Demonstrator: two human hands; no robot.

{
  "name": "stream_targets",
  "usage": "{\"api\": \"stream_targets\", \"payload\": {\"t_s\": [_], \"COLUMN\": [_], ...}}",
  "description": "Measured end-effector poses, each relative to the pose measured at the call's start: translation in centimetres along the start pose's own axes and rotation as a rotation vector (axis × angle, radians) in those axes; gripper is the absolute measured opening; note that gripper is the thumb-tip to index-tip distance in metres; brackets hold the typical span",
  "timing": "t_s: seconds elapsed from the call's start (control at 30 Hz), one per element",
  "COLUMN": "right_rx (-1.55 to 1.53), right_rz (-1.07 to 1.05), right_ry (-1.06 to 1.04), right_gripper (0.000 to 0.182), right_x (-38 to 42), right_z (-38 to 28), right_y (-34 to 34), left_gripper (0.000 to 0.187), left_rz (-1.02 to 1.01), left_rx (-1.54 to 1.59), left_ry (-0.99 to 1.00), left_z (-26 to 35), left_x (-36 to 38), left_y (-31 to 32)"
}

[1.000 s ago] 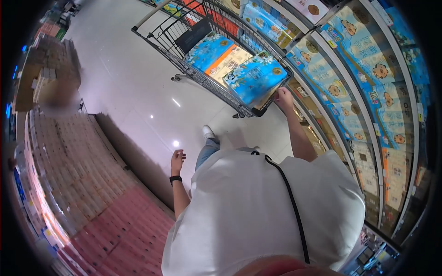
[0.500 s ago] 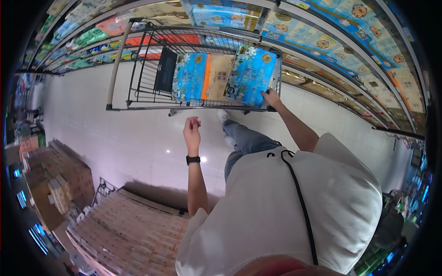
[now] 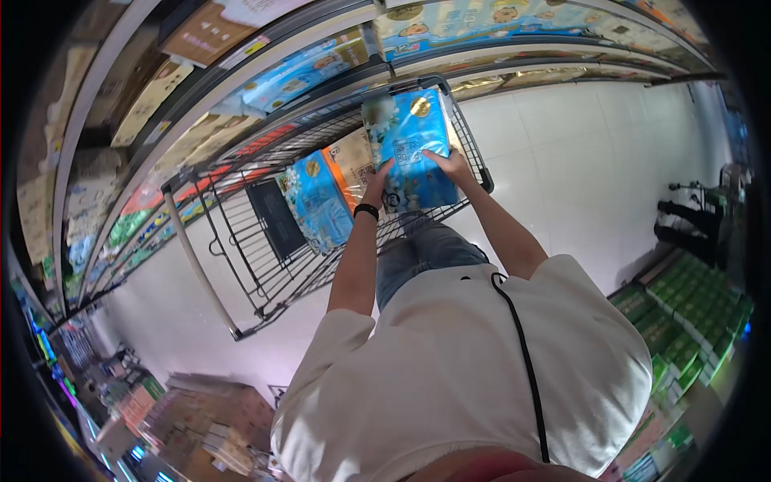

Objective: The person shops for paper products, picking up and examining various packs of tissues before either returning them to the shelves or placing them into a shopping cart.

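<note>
Shop aisle, wire cart (image 3: 241, 265) beside stocked shelves (image 3: 265, 48).
I see my left hand (image 3: 376, 183) and right hand (image 3: 450, 165) clamped on a blue pack (image 3: 408, 145), another pack (image 3: 317, 201) just left.

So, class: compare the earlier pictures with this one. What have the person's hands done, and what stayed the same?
The left hand, free at the person's side before, has come up onto the blue pack in the cart. The right hand stays on that pack, so both now hold it. The other packs remain in the cart.
</note>
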State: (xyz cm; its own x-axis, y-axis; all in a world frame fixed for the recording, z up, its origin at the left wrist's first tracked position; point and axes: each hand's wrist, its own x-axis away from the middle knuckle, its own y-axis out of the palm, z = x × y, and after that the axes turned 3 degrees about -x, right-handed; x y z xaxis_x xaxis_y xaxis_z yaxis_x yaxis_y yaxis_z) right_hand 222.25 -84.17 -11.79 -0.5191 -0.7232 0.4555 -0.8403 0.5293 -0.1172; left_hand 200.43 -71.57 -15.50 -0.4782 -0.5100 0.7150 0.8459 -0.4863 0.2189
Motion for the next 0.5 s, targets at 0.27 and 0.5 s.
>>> {"api": "stream_targets", "payload": {"t_s": [0.27,0.5], "right_rx": [0.21,0.155], "right_rz": [0.105,0.102], "right_ry": [0.358,-0.059], "right_gripper": [0.107,0.104], "right_x": [3.0,17.1], "right_z": [-5.4,-18.0], "right_y": [1.3,-2.4], "left_gripper": [0.059,0.056], "left_rz": [-0.222,-0.349], "left_rx": [0.272,0.556], "left_ry": [-0.033,0.055], "left_z": [6.0,6.5], "left_x": [6.6,16.5], "left_y": [0.9,5.8]}}
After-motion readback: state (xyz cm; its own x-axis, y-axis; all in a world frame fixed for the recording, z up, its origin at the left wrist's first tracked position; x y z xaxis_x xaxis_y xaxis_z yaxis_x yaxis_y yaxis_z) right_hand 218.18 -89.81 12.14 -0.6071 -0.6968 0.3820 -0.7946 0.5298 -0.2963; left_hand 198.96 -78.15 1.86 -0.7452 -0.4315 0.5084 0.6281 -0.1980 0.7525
